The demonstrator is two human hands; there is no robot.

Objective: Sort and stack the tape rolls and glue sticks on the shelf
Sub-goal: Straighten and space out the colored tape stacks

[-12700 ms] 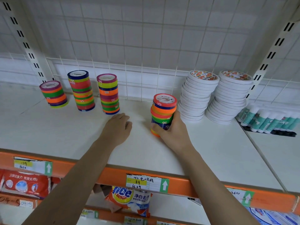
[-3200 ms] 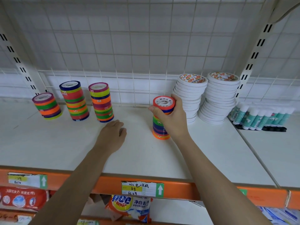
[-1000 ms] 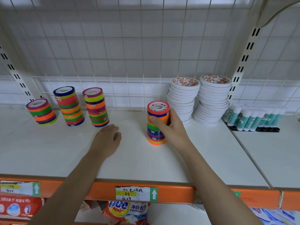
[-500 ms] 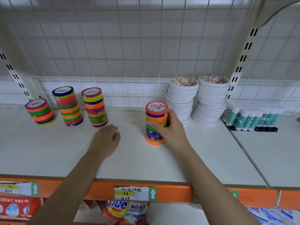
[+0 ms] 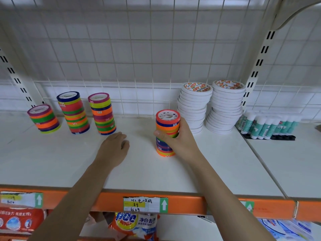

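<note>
Coloured tape stack [image 5: 167, 131] upright, mid-shelf [image 5: 217, 162] | gripped by right hand [image 5: 180, 140] | left hand [image 5: 112, 150] flat, relaxed | white tape stacks [image 5: 211, 106] just right

A shop is shown. Goods are set out in stacks on a white shelf [image 5: 217, 171] backed by a wire grid [image 5: 139, 49], handwritten price labels [image 5: 145, 204] are fixed to its orange front edge [image 5: 187, 205], and packaged goods [image 5: 135, 223] are kept below.
</note>
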